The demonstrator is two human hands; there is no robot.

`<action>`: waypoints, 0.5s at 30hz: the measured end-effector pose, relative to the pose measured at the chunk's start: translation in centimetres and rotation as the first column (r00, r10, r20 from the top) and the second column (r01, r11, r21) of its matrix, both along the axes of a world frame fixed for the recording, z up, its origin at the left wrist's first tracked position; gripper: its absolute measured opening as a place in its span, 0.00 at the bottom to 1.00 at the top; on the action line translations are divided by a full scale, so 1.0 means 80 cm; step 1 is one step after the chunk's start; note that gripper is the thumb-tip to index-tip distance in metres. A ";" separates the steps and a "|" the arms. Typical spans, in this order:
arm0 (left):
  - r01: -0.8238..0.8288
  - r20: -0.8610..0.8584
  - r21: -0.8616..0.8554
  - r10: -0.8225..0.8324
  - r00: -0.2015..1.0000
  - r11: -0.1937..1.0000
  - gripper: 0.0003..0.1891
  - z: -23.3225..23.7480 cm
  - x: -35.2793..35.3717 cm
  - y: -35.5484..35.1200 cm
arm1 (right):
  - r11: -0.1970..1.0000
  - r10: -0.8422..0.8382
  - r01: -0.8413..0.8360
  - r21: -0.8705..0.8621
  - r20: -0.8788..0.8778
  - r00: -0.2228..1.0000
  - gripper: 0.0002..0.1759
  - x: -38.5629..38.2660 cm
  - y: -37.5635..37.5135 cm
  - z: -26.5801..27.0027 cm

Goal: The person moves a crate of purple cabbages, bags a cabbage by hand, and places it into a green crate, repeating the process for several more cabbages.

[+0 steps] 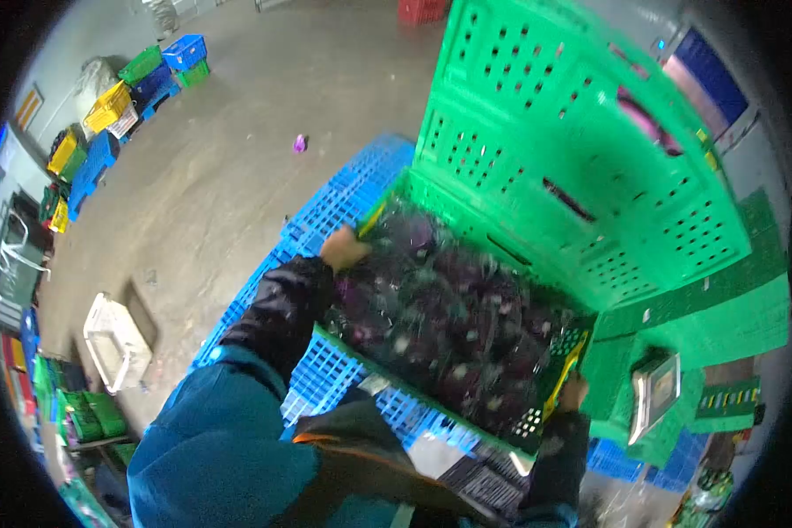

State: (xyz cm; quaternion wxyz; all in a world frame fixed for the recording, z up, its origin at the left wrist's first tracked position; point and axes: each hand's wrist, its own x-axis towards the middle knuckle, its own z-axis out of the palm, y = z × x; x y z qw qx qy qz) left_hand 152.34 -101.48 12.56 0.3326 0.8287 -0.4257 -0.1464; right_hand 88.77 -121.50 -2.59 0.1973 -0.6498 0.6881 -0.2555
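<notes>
A green plastic crate [466, 430] filled with dark purple, roundish produce [448, 308] in clear wrap sits in front of me; it looks like red cabbage, but blur hides the detail. At the crate's left end, my left hand [344, 249] grips the rim by a yellow handle [372, 217]. My right hand [573, 392] is closed around the opposite end, at another yellow handle [565, 374]. Fingers of both hands are partly hidden by the rim.
Blue pallets [321, 207] lie under and beside the crate. Tall green crates [580, 150] stand behind it. A scale-like device [655, 398] is at right. On the floor at left rests a white crate [117, 343]. Coloured crates [110, 106] line the wall.
</notes>
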 end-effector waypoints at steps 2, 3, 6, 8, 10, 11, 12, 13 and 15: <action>-0.150 0.064 0.254 0.138 0.988 0.956 0.24 -0.039 0.019 -0.015 | 0.987 0.053 -0.095 -0.130 -0.292 0.955 0.20 0.047 0.032 0.019; -0.120 0.046 0.246 0.112 0.993 0.962 0.24 -0.053 0.024 -0.013 | 0.990 -0.111 0.122 0.068 -0.146 0.983 0.21 0.090 0.057 0.076; -0.172 0.537 0.143 0.070 0.841 0.975 0.24 -0.021 -0.009 0.005 | 0.911 -0.114 0.039 0.411 0.159 0.981 0.27 0.086 0.068 0.109; 0.067 0.571 0.010 -0.060 0.819 0.998 0.23 0.039 -0.049 0.011 | 0.984 0.146 -0.146 -0.098 0.000 0.989 0.32 0.066 0.075 0.092; 0.422 0.354 -0.109 -0.362 0.862 0.900 0.23 0.059 -0.111 0.022 | 0.996 0.025 0.010 -0.093 0.360 0.933 0.29 0.071 0.127 0.157; 0.556 0.068 -0.118 -0.552 0.831 0.823 0.24 0.055 -0.142 0.031 | 0.991 -0.020 0.058 -0.118 0.300 0.954 0.26 0.060 0.155 0.170; 0.660 -0.253 -0.023 -0.643 0.723 0.751 0.21 0.047 -0.173 0.036 | 0.986 -0.046 0.080 -0.144 0.226 0.973 0.24 0.057 0.191 0.182; 0.721 -0.268 -0.045 -0.704 0.658 0.691 0.21 0.046 -0.215 0.040 | 0.992 -0.107 0.115 -0.056 0.136 0.985 0.22 0.038 0.224 0.182; 0.861 -0.206 0.119 -0.836 0.509 0.494 0.22 0.064 -0.294 0.055 | 0.986 -0.143 0.146 -0.074 0.044 0.989 0.21 -0.002 0.287 0.162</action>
